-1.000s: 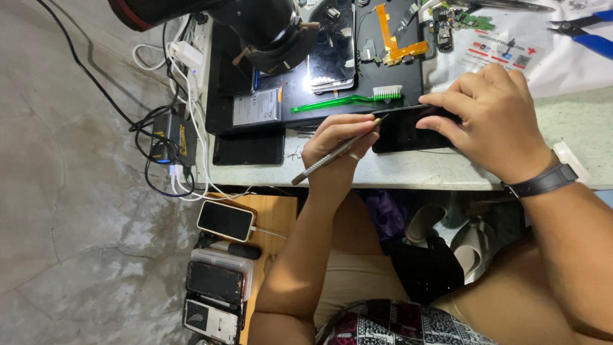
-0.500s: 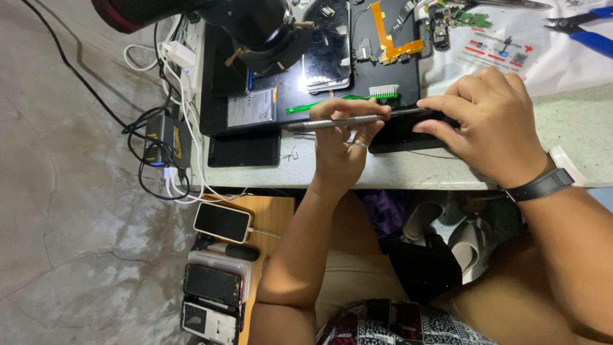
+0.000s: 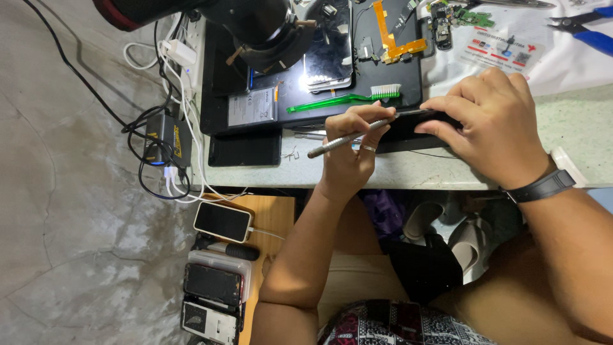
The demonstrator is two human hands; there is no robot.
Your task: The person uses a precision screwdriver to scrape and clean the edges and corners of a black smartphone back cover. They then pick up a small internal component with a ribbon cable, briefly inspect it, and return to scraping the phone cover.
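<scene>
While the right hand (image 3: 495, 128) presses a dark phone (image 3: 415, 124) flat on the tabletop (image 3: 575, 137) to steady it, the left hand (image 3: 351, 150), just beside it, pinches a thin metal tool (image 3: 348, 139) angled toward the phone's edge. A green toothbrush (image 3: 341, 100) lies just beyond the left hand.

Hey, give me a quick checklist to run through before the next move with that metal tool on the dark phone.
1. Left hand grips the metal tool: ok, fingers wrapped around its shaft.
2. Tool tip at the edge of the dark phone: cannot tell, the tip is hidden where it meets the phone.
3. Right hand steadies the phone: ok, it presses down over the phone's right part.
4. Phone fully on the workbench: ok, it lies near the front edge but on the surface.
5. Green toothbrush out of the way: ok, it lies just behind the left hand, apart from the tool.
6. Blue-handled pliers clear of the hands: ok, far corner.
</scene>
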